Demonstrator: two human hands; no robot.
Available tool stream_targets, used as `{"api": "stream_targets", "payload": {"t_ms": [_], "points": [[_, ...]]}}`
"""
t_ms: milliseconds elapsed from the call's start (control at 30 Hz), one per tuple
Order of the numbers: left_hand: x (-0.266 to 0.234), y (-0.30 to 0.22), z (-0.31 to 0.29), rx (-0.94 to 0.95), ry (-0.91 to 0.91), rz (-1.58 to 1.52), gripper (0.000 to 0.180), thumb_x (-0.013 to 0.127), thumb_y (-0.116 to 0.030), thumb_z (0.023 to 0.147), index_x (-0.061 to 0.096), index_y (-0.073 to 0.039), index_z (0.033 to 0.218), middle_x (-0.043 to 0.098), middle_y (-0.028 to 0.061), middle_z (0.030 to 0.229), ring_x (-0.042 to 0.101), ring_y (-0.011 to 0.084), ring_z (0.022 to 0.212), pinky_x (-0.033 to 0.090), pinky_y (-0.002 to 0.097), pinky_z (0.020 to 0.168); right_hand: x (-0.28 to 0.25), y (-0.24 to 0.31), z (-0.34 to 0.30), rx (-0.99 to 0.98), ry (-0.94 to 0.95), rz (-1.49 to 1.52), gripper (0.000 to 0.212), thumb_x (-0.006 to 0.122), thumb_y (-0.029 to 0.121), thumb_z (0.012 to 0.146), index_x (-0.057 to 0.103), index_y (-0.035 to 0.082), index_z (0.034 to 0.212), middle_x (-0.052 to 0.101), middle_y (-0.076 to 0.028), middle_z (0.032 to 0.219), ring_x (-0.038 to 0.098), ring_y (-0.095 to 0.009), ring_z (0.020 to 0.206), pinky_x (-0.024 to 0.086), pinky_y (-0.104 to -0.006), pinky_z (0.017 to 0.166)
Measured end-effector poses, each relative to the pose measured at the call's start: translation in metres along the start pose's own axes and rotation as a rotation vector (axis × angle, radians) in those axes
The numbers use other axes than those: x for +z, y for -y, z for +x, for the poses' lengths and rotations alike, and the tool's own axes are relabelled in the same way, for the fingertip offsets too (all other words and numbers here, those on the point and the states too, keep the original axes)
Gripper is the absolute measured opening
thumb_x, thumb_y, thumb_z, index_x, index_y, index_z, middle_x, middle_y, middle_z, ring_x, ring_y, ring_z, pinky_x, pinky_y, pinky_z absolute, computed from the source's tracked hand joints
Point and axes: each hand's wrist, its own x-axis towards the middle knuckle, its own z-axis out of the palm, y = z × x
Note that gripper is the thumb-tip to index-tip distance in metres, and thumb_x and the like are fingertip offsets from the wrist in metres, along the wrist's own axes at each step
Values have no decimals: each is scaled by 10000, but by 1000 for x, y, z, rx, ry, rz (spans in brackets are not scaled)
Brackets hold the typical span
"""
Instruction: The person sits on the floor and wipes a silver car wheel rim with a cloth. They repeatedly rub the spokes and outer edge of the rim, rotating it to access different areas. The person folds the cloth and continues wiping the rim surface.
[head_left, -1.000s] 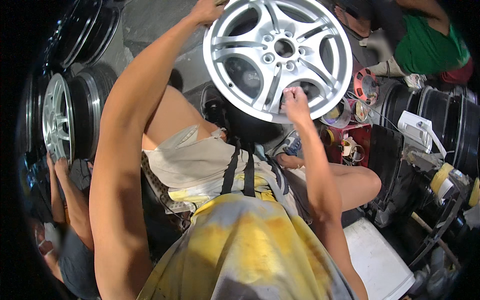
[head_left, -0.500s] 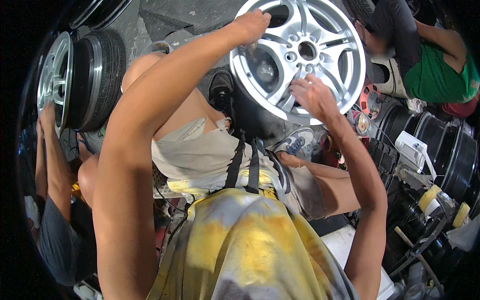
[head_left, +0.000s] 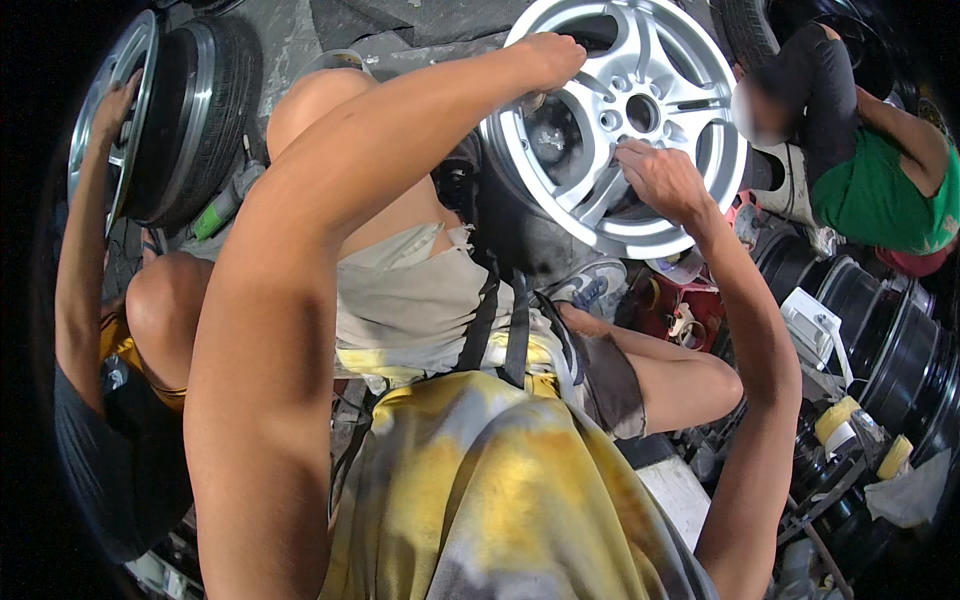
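Note:
A silver alloy wheel rim (head_left: 580, 192) with paired spokes is tilted up in front of my legs. My left hand (head_left: 550, 62) is closed over its left side, fingers curled round the metal by an opening between spokes. Just below the hub, my right hand (head_left: 668, 185) has its fingers bent and pressed together against a spoke. Whether a small thing sits under those right fingertips is hidden. A grey floor shows through the openings of the rim.
At left, a person's hand (head_left: 116, 106) touches another rim beside a black tyre (head_left: 222, 125); a green-and-grey tool (head_left: 212, 216) lies nearby. At right sits a person in a green top (head_left: 880, 195), near dark rims (head_left: 875, 285), a white device (head_left: 812, 325) and a red container (head_left: 708, 305).
My right hand has moved along the spoke toward the hub; my left hand stays on the rim's left side. The view has shifted slightly. The person at left has reached higher on their rim.

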Motion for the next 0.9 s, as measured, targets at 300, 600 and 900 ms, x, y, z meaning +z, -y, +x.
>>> {"api": "stream_targets", "payload": {"t_ms": [300,600,900], "points": [[-15,-10,-11,14,-20,76,186,699,-10,801,717,33,980,749,229,981,748,367,946,602,453,805,-20,23,2,36,-2,-347,207,653,129,925,702,136,1126,631,-139,1186,697,-231,933,563,-371,727],[-24,-14,-9,-17,57,68,200,753,14,734,763,35,933,753,240,992,754,353,951,605,436,813,6,72,-12,-3,306,-373,139,548,164,1014,646,129,1107,649,-35,748,687,-194,677,477,-352,537],[-13,-28,-6,-15,44,81,331,706,-40,825,764,-40,1151,700,230,1216,707,394,1103,597,494,886,2,30,0,107,221,-95,221,579,129,948,689,106,1140,679,-140,978,740,-297,817,593,-407,689]]}}
